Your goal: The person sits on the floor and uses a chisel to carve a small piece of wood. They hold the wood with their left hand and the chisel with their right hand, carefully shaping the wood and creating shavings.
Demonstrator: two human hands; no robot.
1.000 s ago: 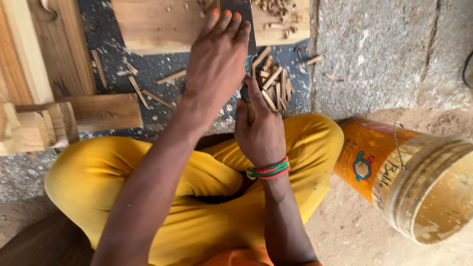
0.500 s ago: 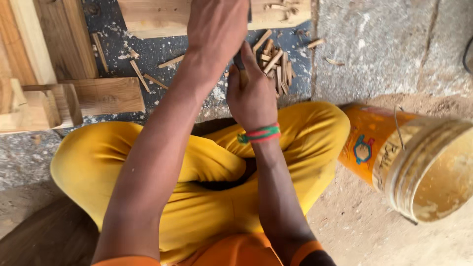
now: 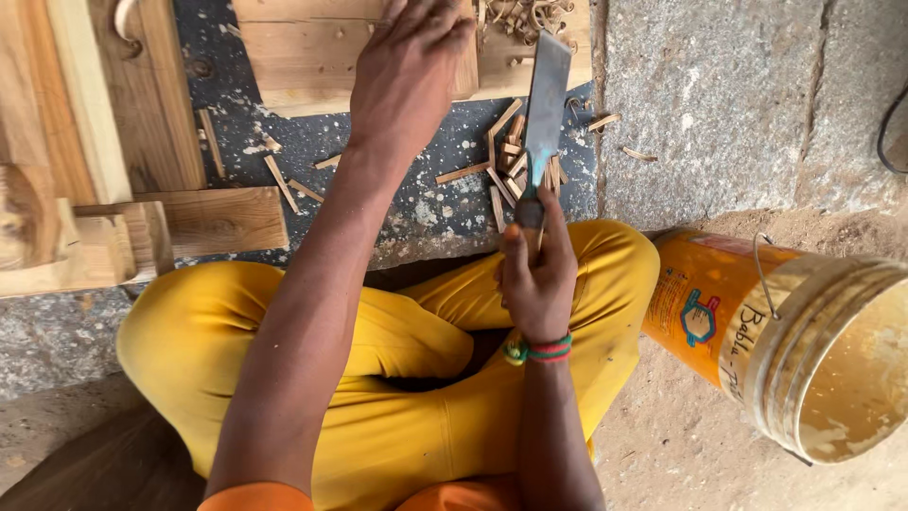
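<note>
Above the crossed legs in yellow trousers (image 3: 378, 378), the right hand (image 3: 537, 279) is clamped around the handle of a wide flat chisel (image 3: 546, 114). That chisel stands near the middle of the scene, its long axis running almost straight from near to far, with the broad metal blade pointing away from the person and leaning slightly to the right. The blade's far end reaches the wooden plank (image 3: 312, 47) at the far edge, beside a heap of curled shavings (image 3: 525, 17). Left of the chisel, the left hand (image 3: 411, 66) lies palm down on the same plank, fingers together and pressing flat, gripping nothing. Short wood chips (image 3: 506, 166) lie scattered on the dark speckled mat (image 3: 416, 203) beneath the blade. At the right, an orange bucket (image 3: 747, 322) lies tipped on its side.
</note>
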